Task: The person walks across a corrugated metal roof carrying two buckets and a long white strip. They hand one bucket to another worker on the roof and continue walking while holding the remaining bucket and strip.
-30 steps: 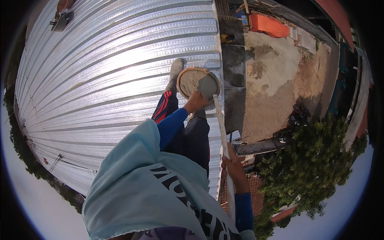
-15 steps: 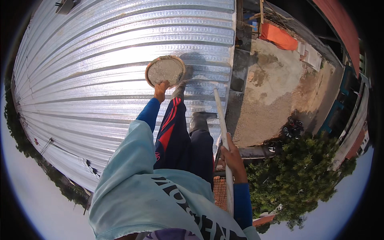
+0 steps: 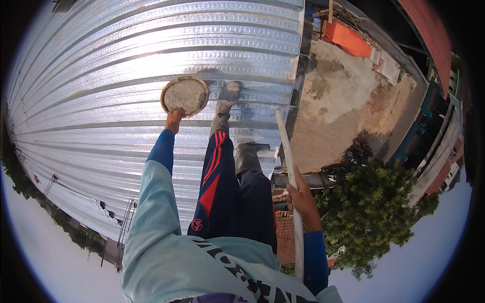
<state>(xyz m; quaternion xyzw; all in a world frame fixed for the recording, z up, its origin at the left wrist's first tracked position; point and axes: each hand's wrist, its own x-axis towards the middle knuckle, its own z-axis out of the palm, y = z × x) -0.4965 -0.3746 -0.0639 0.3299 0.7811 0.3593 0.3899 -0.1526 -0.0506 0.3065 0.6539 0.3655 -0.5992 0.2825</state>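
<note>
My left hand (image 3: 175, 119) grips the near rim of a round bucket (image 3: 164, 93), held out over the metal decking. Wet grey cement mortar (image 3: 186, 96) fills it almost to the brim. On my right side, my right hand (image 3: 301, 198) is wrapped round a long pale pole (image 3: 286, 139). The pole's far end reaches toward the decking's right edge, and its near end passes beside my right forearm. Between the two hands are my legs in dark trousers; one shoe (image 3: 228, 96) is stretched ahead on the decking, the other is set further back.
Ribbed shiny metal decking (image 3: 151, 113) spreads left and ahead. Its right edge (image 3: 297, 60) drops off to a yard below, with an orange tarp (image 3: 346, 39), motorcycles (image 3: 358, 151) and a leafy tree (image 3: 369, 217). Thin rods (image 3: 126, 222) stick up at the left.
The bucket and my left hand have shifted left, away from my front foot. My right hand and the pole sit slightly further right. The whole view has moved a little.
</note>
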